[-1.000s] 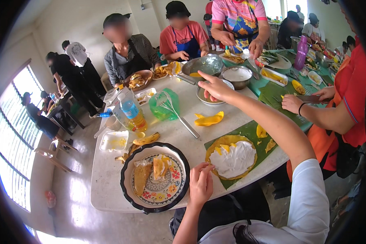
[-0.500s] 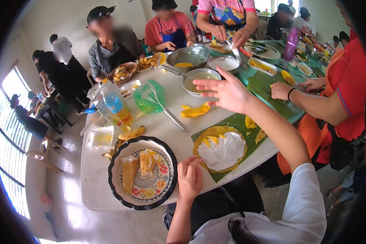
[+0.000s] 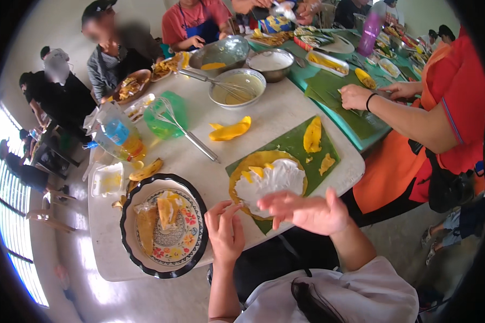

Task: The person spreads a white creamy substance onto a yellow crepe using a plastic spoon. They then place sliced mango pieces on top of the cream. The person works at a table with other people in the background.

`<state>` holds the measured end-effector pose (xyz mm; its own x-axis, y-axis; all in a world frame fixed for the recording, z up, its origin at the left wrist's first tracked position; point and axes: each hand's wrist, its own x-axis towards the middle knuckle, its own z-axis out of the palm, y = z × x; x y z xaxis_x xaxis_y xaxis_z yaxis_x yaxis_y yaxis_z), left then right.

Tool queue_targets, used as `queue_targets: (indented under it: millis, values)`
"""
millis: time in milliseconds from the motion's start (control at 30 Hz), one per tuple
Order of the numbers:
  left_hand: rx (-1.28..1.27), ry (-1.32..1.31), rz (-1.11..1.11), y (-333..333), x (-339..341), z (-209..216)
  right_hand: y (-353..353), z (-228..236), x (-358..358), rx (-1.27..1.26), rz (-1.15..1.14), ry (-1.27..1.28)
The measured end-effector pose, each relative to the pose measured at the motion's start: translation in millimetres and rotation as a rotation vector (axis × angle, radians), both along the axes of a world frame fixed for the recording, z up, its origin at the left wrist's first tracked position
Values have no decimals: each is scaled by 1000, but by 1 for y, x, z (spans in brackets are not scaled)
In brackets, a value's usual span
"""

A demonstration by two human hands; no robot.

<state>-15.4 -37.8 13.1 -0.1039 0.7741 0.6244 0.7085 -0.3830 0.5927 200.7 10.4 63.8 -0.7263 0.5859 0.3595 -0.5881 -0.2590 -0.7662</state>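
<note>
A round yellow pancake [image 3: 241, 171] spread with white cream lies on a green banana leaf [image 3: 285, 144] in front of me. Yellow mango pieces [image 3: 256, 172] sit on the cream toward its far left side. My left hand [image 3: 224, 232] is at the pancake's near left edge, its fingers loosely bent and holding nothing I can see. Over the near side of the pancake hovers my right hand [image 3: 312, 214], open and empty, its fingertips blurred. It hides part of the cream. Farther off on the leaf is a strip of mango [image 3: 312, 134].
Left of me stands a dark-rimmed patterned dish [image 3: 164, 226] with filled, folded pancakes. Beyond are a whisk [image 3: 191, 141], a green bowl [image 3: 166, 116], mango peel [image 3: 230, 129], a bottle [image 3: 124, 137] and a bowl of batter [image 3: 237, 89]. A co-worker in red [image 3: 442, 107] works at right.
My right hand has come back from the far side of the table to over the pancake. My left hand stays near the pancake's edge. The view has shifted.
</note>
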Motion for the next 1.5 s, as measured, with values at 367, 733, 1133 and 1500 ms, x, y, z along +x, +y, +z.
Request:
queue_targets:
  millis: [367, 733, 1133, 1500]
  values:
    - [-38, 48, 32, 0, 3, -3, -42, -49, 96, 301, 166, -1038]
    - [-1, 81, 41, 4, 2, -4, -81, -260, 71, 435, -963, -1926]
    - [21, 100, 49, -1, 3, -6, -101, -262, 138, 335, -782, -1667]
    - [-1, 101, 58, -3, 4, -6, -84, -214, 151, -478, -162, -1484]
